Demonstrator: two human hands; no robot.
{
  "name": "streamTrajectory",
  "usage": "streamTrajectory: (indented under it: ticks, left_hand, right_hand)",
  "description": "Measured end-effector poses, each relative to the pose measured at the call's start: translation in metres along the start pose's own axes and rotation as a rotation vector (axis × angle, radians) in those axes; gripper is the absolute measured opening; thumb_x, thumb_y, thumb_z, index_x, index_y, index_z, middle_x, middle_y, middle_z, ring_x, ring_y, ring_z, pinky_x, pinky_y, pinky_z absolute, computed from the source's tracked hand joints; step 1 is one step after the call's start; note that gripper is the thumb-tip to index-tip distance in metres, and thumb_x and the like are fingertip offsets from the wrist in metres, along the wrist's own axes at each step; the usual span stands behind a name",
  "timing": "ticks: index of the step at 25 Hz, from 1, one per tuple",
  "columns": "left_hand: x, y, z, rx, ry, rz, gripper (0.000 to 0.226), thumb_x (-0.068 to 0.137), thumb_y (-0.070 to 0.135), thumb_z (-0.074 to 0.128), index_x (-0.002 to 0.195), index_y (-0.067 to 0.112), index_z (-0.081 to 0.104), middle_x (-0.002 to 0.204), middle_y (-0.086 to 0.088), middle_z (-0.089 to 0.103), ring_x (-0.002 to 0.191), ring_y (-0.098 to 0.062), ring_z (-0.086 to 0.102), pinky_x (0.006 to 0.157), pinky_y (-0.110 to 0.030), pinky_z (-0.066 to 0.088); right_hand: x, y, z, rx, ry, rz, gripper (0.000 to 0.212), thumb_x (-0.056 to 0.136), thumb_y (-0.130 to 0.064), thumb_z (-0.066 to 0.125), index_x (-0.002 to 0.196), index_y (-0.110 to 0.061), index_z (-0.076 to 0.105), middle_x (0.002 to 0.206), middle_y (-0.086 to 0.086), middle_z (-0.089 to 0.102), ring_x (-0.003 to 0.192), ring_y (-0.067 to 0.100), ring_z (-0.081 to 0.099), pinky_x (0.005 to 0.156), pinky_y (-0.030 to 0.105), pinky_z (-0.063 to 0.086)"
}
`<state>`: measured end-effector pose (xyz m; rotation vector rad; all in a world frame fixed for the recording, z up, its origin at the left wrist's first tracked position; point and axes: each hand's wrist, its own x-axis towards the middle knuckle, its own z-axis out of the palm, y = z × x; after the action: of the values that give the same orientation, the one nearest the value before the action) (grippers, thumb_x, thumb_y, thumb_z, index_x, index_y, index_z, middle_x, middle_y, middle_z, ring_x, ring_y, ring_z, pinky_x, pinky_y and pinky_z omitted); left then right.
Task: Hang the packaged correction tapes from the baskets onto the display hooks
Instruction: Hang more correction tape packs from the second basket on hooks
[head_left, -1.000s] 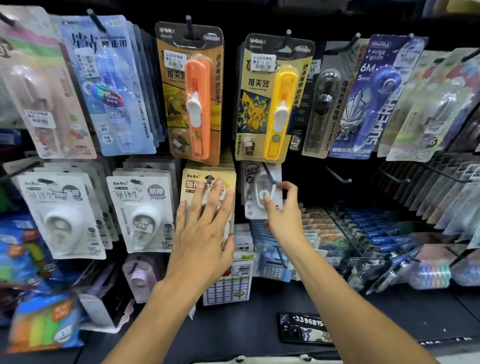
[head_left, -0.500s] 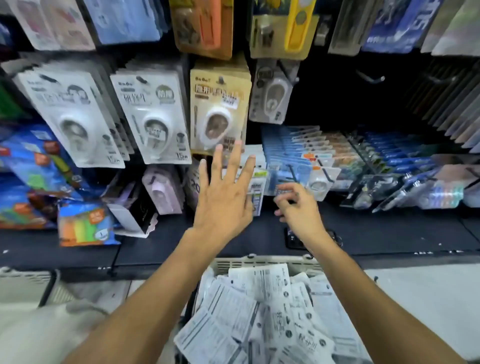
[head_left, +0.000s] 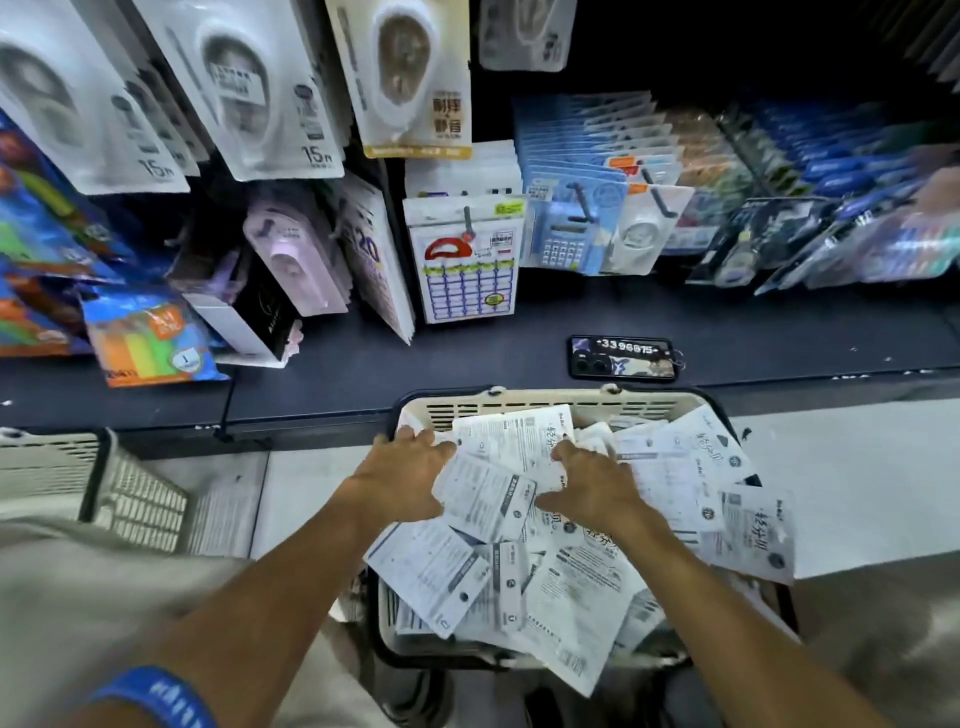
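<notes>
White cardboard-backed correction tape packages (head_left: 519, 551) fill the beige plastic basket (head_left: 540, 402) that stands on the floor directly below the dark shelf ledge (head_left: 467, 353). Most lie printed back uppermost in a loose overlapping heap, and several overhang the right rim. This placement keeps the stock within reach of both hands and close to the hooks above.

Both hands are down in the heap. The left hand (head_left: 402, 475) rests at the basket's far left corner, fingers spread and curling over the edge of one package (head_left: 485, 499). The right hand (head_left: 592, 486) lies on the same package from the other side, thumb against its edge. Judged from this pose, the step in hand is selecting and freeing one package for hanging; whether either hand has a firm grip cannot be told, because the fingertips are partly buried and blurred.

Hanging stock above shows the destination: white blister cards (head_left: 249, 93) marked "15m" hang on display hooks at upper left, and a beige-edged card (head_left: 402, 78) hangs beside them. Lower hooks carry a label-sticker pack (head_left: 465, 260) and a calculator card (head_left: 566, 234).

Legible writing is limited. A phone (head_left: 623, 358) lying on the ledge displays "3396075". A purple-printed pack (head_left: 371, 249) shows "20". Text on the package backs is too small to read. A second beige basket (head_left: 104, 488) stands at left, and a blue wristband (head_left: 156, 696) sits on the left arm.
</notes>
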<state>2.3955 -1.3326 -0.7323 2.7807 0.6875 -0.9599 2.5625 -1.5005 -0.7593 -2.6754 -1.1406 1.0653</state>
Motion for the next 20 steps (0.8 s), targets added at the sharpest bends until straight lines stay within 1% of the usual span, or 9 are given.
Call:
streamTrajectory:
  ticks: [3, 6, 8, 11, 12, 14, 16, 18, 20]
  left_hand:
    - [0.003, 0.012, 0.004, 0.077, 0.03, 0.008, 0.075, 0.088, 0.037, 0.069, 0.153, 0.022, 0.035, 0.153, -0.008, 0.041, 0.143, -0.029, 0.032, 0.116, -0.055, 0.025]
    - [0.006, 0.02, 0.001, 0.068, 0.102, 0.031, 0.075, 0.088, 0.036, 0.07, 0.152, 0.022, 0.034, 0.157, -0.007, 0.037, 0.146, -0.029, 0.029, 0.121, -0.057, 0.017]
    - [0.008, 0.028, -0.003, -0.142, 0.178, 0.103, 0.083, 0.085, 0.043, 0.074, 0.154, 0.025, 0.032, 0.158, -0.003, 0.038, 0.145, -0.025, 0.033, 0.122, -0.05, 0.02]
    - [0.005, 0.049, -0.016, -0.777, 0.176, 0.271, 0.105, 0.068, 0.059, 0.085, 0.155, 0.038, 0.031, 0.15, 0.003, 0.05, 0.132, -0.013, 0.047, 0.106, -0.03, 0.039]
    - [0.007, 0.057, -0.018, -0.885, 0.229, 0.275, 0.099, 0.068, 0.055, 0.087, 0.151, 0.038, 0.036, 0.141, -0.001, 0.058, 0.122, -0.014, 0.055, 0.098, -0.028, 0.046]
    - [0.013, 0.067, -0.02, -0.969, 0.427, 0.18, 0.061, 0.08, 0.037, 0.084, 0.134, 0.029, 0.058, 0.114, -0.003, 0.073, 0.102, -0.02, 0.067, 0.09, -0.036, 0.055]
    - [0.018, 0.068, -0.019, -1.132, 0.471, 0.077, 0.027, 0.088, 0.022, 0.079, 0.114, 0.02, 0.071, 0.102, -0.006, 0.077, 0.093, -0.023, 0.072, 0.084, -0.044, 0.058]
    - [0.022, 0.064, -0.015, -1.384, 0.347, 0.056, 0.021, 0.087, 0.011, 0.079, 0.106, 0.019, 0.074, 0.104, -0.006, 0.079, 0.092, -0.017, 0.075, 0.081, -0.04, 0.062]
    - [0.023, 0.062, -0.016, -1.469, 0.292, 0.044, 0.024, 0.086, 0.009, 0.08, 0.101, 0.027, 0.074, 0.102, 0.005, 0.08, 0.089, -0.007, 0.076, 0.079, -0.03, 0.06]
  right_hand:
    - [0.0, 0.01, 0.005, 0.159, 0.014, -0.004, 0.041, 0.087, -0.028, 0.072, 0.121, -0.027, 0.048, 0.086, -0.006, 0.063, 0.101, 0.024, 0.065, 0.102, 0.04, 0.041]
    - [-0.005, 0.009, -0.006, 0.551, 0.255, -0.009, 0.027, 0.092, -0.001, 0.063, 0.106, -0.023, 0.052, 0.08, 0.009, 0.064, 0.076, 0.028, 0.066, 0.066, 0.035, 0.057]
    - [-0.004, 0.007, -0.028, 0.819, 0.363, 0.075, 0.026, 0.092, 0.005, 0.059, 0.092, -0.021, 0.055, 0.085, 0.008, 0.064, 0.067, 0.02, 0.06, 0.046, 0.026, 0.049]
    - [-0.006, -0.012, -0.067, 1.282, 0.273, 0.151, 0.022, 0.092, 0.006, 0.054, 0.085, -0.014, 0.062, 0.062, 0.004, 0.059, 0.05, 0.016, 0.057, 0.042, 0.024, 0.046]
    - [-0.008, -0.019, -0.076, 1.407, 0.202, 0.12, 0.02, 0.093, 0.005, 0.052, 0.089, -0.01, 0.064, 0.053, 0.003, 0.056, 0.044, 0.017, 0.059, 0.04, 0.024, 0.049]
    - [-0.014, -0.03, -0.085, 1.551, 0.065, 0.003, 0.015, 0.096, 0.001, 0.051, 0.102, -0.006, 0.063, 0.051, 0.004, 0.058, 0.046, 0.021, 0.065, 0.044, 0.028, 0.054]
    - [-0.018, -0.022, -0.081, 1.45, 0.024, -0.053, 0.013, 0.101, -0.021, 0.056, 0.109, -0.012, 0.06, 0.067, 0.008, 0.07, 0.061, 0.025, 0.071, 0.056, 0.035, 0.06]
    - [-0.018, 0.004, -0.077, 0.991, 0.099, 0.0, 0.032, 0.097, -0.054, 0.057, 0.107, -0.024, 0.06, 0.089, 0.003, 0.075, 0.08, 0.02, 0.071, 0.07, 0.037, 0.059]
    - [-0.019, 0.032, -0.076, 0.635, 0.009, 0.045, 0.043, 0.09, -0.066, 0.057, 0.107, -0.027, 0.06, 0.103, -0.002, 0.069, 0.092, 0.015, 0.065, 0.071, 0.032, 0.052]
